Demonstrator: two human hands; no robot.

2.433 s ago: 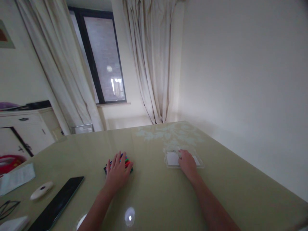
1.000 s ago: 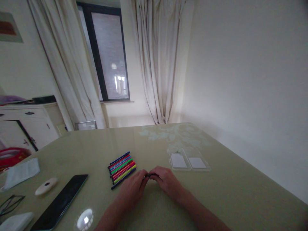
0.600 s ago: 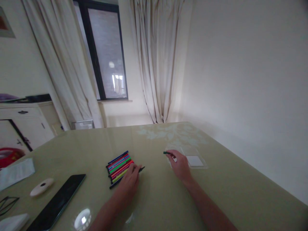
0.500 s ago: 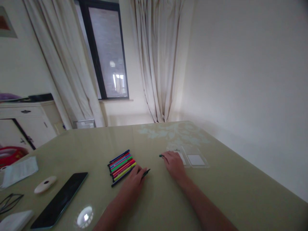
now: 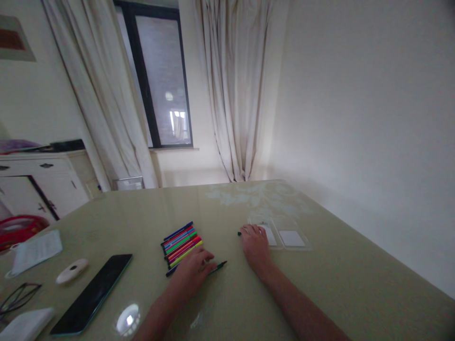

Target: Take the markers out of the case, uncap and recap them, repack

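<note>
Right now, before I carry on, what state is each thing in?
Left hand: palm down at dark pen, grip unclear
Right hand: dark cap at fingertips, grip unclear
Dark pen: uncapped
Markers: lying in a row
Plastic case: looks open
Phone: flat, screen dark
Curtains: drawn apart

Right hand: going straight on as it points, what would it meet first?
For the right hand, the way looks free across the table to its far edge; beyond, the right curtain probably comes first, though depth is unclear.
</note>
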